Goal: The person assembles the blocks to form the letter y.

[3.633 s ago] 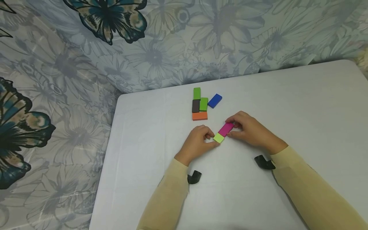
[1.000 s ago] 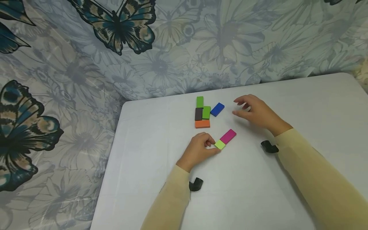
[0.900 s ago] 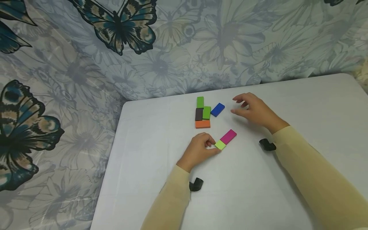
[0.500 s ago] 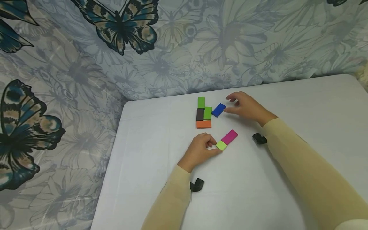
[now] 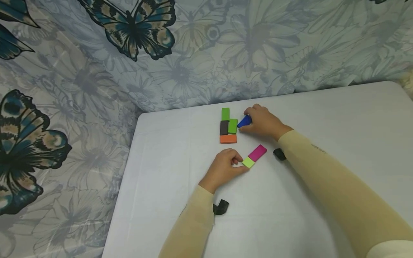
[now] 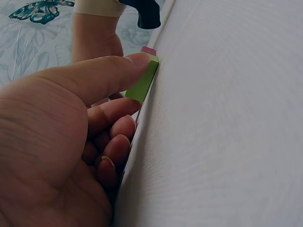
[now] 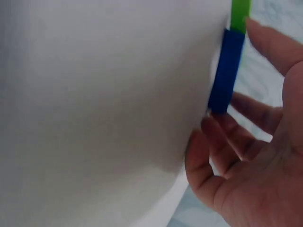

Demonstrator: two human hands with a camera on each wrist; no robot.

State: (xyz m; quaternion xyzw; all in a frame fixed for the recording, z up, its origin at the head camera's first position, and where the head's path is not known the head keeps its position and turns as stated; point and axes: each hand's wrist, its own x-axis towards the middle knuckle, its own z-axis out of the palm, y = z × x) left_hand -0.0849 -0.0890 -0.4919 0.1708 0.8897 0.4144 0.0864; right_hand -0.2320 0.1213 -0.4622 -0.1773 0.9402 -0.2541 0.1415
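In the head view my left hand (image 5: 222, 168) pinches a small lime-green block (image 5: 248, 162) between thumb and curled fingers, low on the table. A magenta block (image 5: 257, 153) lies end to end with it, pointing up and right. Farther back, my right hand (image 5: 262, 122) has thumb and fingers around a blue block (image 5: 244, 121), covering its right end. The right wrist view shows that blue block (image 7: 226, 71) with fingertips at its near end and the thumb near a green block (image 7: 240, 14) beyond it.
Left of the blue block stands a flat cluster: an upper green block (image 5: 225, 114), a dark block (image 5: 224, 127), a second green block (image 5: 232, 126) and an orange block (image 5: 228, 139). The white table (image 5: 167, 161) meets a flower-patterned wall covering (image 5: 180, 71) behind.
My right hand has left the magenta block, moved back and then left, and come around the blue block. My left hand has stayed at the lime-green block.
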